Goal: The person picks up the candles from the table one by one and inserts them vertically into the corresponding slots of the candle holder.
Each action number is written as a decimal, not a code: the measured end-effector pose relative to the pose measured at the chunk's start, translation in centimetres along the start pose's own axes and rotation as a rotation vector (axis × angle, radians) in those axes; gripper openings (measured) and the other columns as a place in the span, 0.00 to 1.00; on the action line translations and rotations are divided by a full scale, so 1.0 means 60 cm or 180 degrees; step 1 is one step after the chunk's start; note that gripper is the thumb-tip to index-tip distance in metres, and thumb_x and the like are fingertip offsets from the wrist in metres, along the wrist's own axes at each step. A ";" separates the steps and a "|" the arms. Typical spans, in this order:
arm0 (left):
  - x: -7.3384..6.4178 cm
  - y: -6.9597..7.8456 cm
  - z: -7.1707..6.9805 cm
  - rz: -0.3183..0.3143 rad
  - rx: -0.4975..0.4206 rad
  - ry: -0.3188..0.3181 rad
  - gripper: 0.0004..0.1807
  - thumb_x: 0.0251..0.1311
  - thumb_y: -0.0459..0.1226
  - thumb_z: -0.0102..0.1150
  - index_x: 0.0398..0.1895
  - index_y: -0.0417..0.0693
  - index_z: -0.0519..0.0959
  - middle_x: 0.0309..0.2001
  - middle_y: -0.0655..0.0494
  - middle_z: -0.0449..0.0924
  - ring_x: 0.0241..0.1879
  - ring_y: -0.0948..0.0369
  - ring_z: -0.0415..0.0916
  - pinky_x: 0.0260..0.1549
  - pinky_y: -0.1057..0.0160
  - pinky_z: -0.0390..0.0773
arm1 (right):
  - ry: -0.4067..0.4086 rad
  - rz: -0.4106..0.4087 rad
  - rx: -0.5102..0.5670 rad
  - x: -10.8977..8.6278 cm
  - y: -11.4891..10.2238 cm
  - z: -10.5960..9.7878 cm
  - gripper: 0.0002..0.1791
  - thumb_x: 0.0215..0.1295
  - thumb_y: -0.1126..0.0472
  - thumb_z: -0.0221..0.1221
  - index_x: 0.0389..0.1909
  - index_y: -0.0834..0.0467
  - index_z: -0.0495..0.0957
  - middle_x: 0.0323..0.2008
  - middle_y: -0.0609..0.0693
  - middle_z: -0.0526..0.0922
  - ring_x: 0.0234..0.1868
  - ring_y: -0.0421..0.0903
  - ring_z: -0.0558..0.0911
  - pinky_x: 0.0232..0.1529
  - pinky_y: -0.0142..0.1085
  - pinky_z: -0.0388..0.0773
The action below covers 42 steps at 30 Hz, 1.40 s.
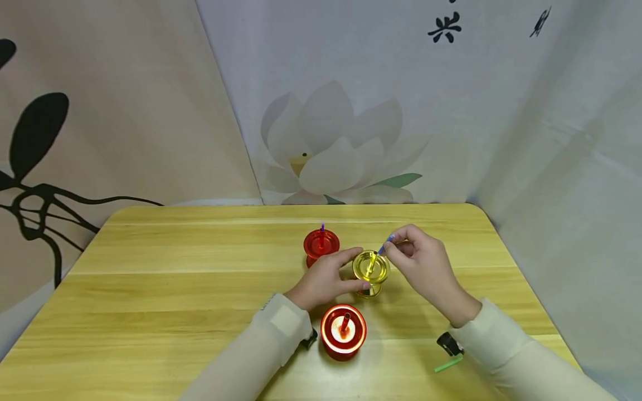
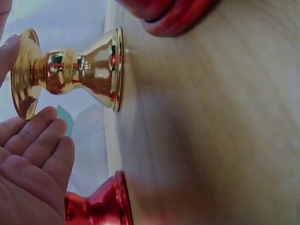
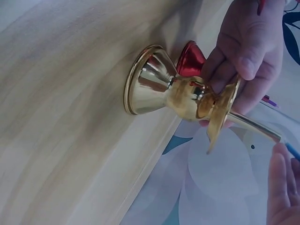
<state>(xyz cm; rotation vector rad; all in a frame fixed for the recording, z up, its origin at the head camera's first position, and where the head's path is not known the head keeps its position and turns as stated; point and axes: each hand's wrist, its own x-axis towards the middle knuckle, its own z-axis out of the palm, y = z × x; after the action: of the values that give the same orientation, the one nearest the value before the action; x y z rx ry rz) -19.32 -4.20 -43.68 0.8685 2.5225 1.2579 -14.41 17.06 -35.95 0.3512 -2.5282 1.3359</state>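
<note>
A shiny gold candle holder point(image 1: 360, 272) stands upright on the table, a thin tube rising from its dish. My left hand point(image 1: 327, 279) holds the dish by its rim, thumb on the near side and fingers on the far side; the left wrist view shows the flared foot of the gold candle holder point(image 2: 99, 70) on the wood. My right hand point(image 1: 423, 264) pinches a thin blue stick point(image 1: 384, 245) between thumb and fingers. In the right wrist view, the lower end of the blue stick point(image 3: 293, 151) is right at the tube's mouth.
A red candle holder point(image 1: 311, 243) with a purple stick point(image 1: 322, 227) in its tube stands behind my left hand. Another red candle holder point(image 1: 343, 352) stands nearer, between my forearms. A green stick point(image 1: 448, 365) lies by my right sleeve on the wooden table point(image 1: 175, 289).
</note>
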 end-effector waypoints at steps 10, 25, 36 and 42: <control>-0.003 0.005 0.000 -0.0031 0.0016 -0.0025 0.45 0.55 0.56 0.72 0.74 0.50 0.68 0.69 0.59 0.71 0.67 0.60 0.69 0.65 0.54 0.71 | -0.0047 0.0016 -0.0189 0.004 -0.004 0.003 0.02 0.67 0.66 0.62 0.36 0.60 0.80 0.31 0.47 0.85 0.29 0.41 0.81 0.27 0.29 0.76; -0.010 0.003 0.004 -0.0042 -0.0006 -0.0003 0.46 0.58 0.58 0.68 0.76 0.50 0.64 0.73 0.60 0.66 0.69 0.59 0.67 0.66 0.53 0.70 | -0.0129 -0.0143 -0.0430 -0.003 0.006 0.012 0.02 0.66 0.64 0.65 0.37 0.58 0.83 0.33 0.45 0.85 0.33 0.40 0.82 0.34 0.31 0.82; -0.026 0.000 -0.003 -0.0004 -0.0068 0.0078 0.43 0.58 0.51 0.71 0.75 0.48 0.66 0.73 0.57 0.66 0.71 0.58 0.64 0.68 0.53 0.67 | -0.0137 -0.0153 -0.0537 -0.013 0.019 0.009 0.03 0.64 0.65 0.67 0.37 0.57 0.84 0.34 0.44 0.86 0.34 0.40 0.84 0.35 0.33 0.84; -0.040 -0.007 -0.007 -0.0028 -0.0123 0.0083 0.42 0.59 0.50 0.71 0.75 0.49 0.66 0.73 0.58 0.65 0.70 0.56 0.65 0.67 0.52 0.69 | -0.0228 -0.0130 -0.0676 -0.025 0.027 0.001 0.03 0.64 0.65 0.67 0.37 0.55 0.84 0.34 0.43 0.86 0.33 0.39 0.84 0.35 0.34 0.84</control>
<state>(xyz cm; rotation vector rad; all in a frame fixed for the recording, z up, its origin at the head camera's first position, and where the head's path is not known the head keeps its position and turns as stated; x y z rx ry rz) -17.71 -6.09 -43.97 0.8369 2.5103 1.3191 -13.55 18.06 -37.73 0.4105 -2.6745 1.0451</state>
